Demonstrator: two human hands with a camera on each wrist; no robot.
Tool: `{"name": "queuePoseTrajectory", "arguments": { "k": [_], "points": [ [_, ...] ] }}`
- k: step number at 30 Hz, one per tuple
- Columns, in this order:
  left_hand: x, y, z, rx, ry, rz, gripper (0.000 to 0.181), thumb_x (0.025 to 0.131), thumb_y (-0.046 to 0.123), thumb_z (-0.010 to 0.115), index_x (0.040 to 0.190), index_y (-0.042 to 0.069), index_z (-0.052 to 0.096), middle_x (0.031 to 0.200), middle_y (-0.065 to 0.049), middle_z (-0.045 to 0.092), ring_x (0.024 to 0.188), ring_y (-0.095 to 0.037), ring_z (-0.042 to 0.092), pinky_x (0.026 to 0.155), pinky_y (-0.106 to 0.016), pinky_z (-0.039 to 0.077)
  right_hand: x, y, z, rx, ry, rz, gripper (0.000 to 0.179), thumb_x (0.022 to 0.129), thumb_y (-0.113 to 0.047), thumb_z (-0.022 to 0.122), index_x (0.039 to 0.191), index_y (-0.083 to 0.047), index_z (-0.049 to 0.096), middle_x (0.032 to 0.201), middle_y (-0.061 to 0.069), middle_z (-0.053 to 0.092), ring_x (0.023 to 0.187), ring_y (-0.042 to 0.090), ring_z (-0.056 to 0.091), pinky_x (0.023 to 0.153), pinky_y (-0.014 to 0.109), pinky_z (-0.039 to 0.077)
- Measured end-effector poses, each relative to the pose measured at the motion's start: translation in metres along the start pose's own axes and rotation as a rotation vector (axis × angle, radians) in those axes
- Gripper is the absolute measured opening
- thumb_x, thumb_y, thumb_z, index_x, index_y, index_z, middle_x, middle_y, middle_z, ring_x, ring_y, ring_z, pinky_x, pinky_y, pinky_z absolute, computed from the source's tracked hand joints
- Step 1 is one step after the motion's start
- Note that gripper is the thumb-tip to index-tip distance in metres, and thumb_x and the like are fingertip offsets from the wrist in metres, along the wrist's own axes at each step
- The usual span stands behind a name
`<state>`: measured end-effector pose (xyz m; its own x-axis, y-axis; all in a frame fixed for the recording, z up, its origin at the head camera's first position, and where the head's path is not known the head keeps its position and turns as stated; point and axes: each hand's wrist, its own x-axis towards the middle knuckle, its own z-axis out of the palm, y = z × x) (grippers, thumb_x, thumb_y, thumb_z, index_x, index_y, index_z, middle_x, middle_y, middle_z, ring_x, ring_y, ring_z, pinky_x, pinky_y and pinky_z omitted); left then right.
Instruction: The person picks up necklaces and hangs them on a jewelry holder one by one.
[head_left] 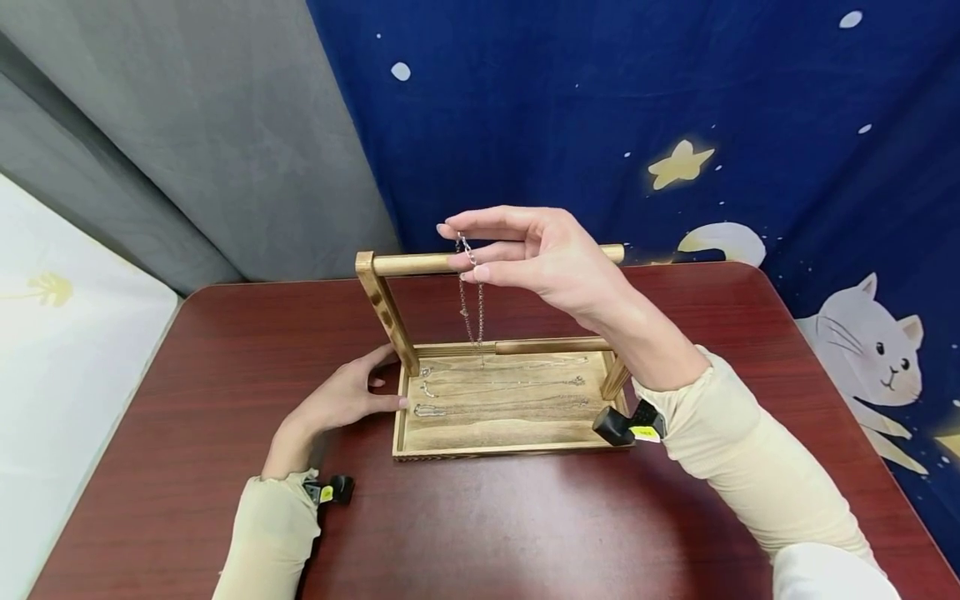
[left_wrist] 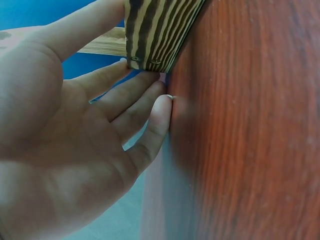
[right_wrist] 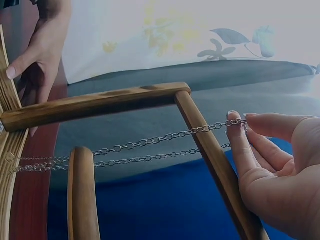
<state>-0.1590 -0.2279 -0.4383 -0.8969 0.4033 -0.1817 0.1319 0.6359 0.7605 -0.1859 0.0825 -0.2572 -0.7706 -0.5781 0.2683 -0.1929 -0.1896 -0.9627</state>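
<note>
My right hand [head_left: 547,258] pinches a silver chain necklace [head_left: 481,312] between thumb and fingertip, beside the top bar [head_left: 412,264] of a wooden jewelry stand. The chain hangs in two strands, its lower end over the back of the stand's tray [head_left: 517,451]. In the right wrist view, the linked chain [right_wrist: 165,137] runs from the fingertips past the bar. My left hand [head_left: 341,396] rests at the tray's left end, thumb near the front and fingers further back. In the left wrist view its fingers [left_wrist: 132,95] reach to the striped tray corner [left_wrist: 157,40], nearly straight.
Several thin necklaces [head_left: 510,407] lie in rows in the tray. A lower wooden bar [head_left: 555,345] runs along its back. The stand is on a dark red table [head_left: 480,525], with a blue curtain [head_left: 525,108] and a grey curtain [head_left: 210,125] behind.
</note>
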Motion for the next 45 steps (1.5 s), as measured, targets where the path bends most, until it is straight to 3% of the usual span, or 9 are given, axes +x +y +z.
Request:
{"name": "queuePoseTrajectory", "arguments": {
  "k": [11,19,26,38,45],
  "points": [
    [0.001,-0.004,0.0,-0.01,0.004,0.046,0.088,0.084,0.026,0.082,0.154,0.007,0.034,0.153,-0.015,0.041,0.126,-0.034,0.053,0.099,-0.048,0.048,0.006,0.003,0.014,0.061,-0.026,0.004,0.049,0.088,0.014,0.065,0.135,0.005,0.057,0.135,0.013,0.06,0.113,0.033,0.065,0.096,0.043,0.052],
    [0.002,-0.002,0.0,-0.01,0.005,0.05,0.086,0.083,0.024,0.083,0.153,0.007,0.036,0.151,-0.014,0.043,0.129,-0.032,0.051,0.1,-0.048,0.048,0.01,0.008,0.021,0.135,-0.063,-0.005,0.052,0.087,0.018,0.061,0.137,0.008,0.053,0.139,0.015,0.057,0.115,0.035,0.063,0.089,0.05,0.055],
    [0.003,-0.003,0.0,-0.034,0.007,0.064,0.085,0.083,0.022,0.083,0.153,0.008,0.037,0.151,-0.012,0.044,0.132,-0.03,0.048,0.101,-0.048,0.047,0.016,0.011,0.034,0.158,-0.044,0.009,0.047,0.09,0.018,0.057,0.135,0.009,0.053,0.135,0.017,0.06,0.115,0.032,0.064,0.087,0.048,0.056],
    [0.003,-0.003,0.001,-0.045,-0.002,0.058,0.085,0.084,0.022,0.082,0.154,0.008,0.036,0.152,-0.012,0.043,0.132,-0.03,0.048,0.101,-0.047,0.047,0.023,0.018,0.048,0.107,0.012,0.039,0.038,0.089,0.013,0.063,0.127,0.007,0.062,0.118,0.02,0.069,0.106,0.029,0.069,0.091,0.041,0.055],
    [0.002,-0.003,-0.001,-0.031,-0.001,0.054,0.085,0.085,0.022,0.081,0.154,0.008,0.034,0.153,-0.012,0.042,0.133,-0.031,0.047,0.101,-0.048,0.047,0.024,0.021,0.054,0.075,0.03,0.035,0.036,0.09,0.009,0.064,0.126,0.005,0.062,0.116,0.017,0.07,0.106,0.026,0.069,0.093,0.041,0.054]
  ]
}}
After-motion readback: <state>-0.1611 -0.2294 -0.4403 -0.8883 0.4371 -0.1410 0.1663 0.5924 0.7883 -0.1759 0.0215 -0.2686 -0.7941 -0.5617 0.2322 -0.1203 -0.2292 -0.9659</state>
